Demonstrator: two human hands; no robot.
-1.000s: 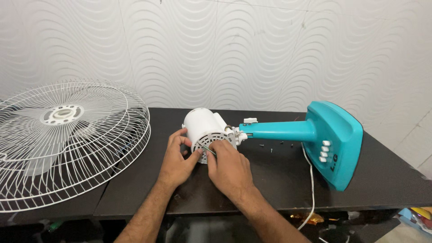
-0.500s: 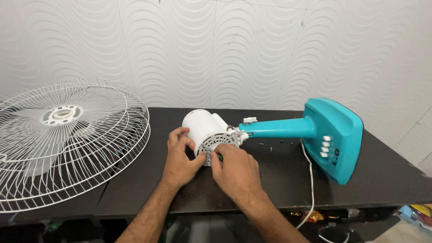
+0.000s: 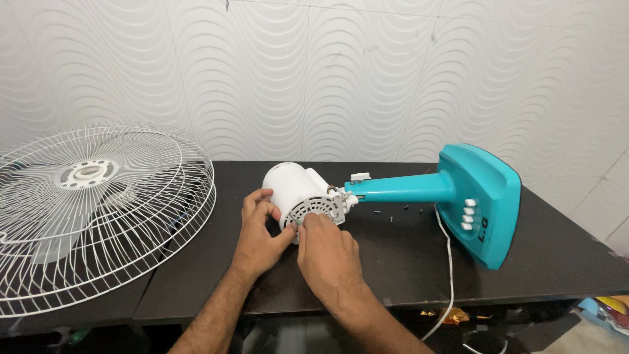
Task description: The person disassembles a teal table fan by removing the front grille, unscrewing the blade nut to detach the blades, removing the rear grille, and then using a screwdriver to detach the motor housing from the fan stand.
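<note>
Head view: the white motor housing (image 3: 293, 191) is being steadied on the dark table (image 3: 406, 262) by the left hand (image 3: 259, 233), while its vented face is being worked by the closed right hand (image 3: 327, 252). Loose screws (image 3: 392, 211) and the grille (image 3: 98, 210) are already lying apart; the teal stand (image 3: 458, 193) is still being left attached.

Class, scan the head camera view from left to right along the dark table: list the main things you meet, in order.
White wire fan guard → left hand → white motor housing → turquoise fan stem → turquoise fan base with white buttons. The right hand overlaps the motor's front, so it is left out.
</note>
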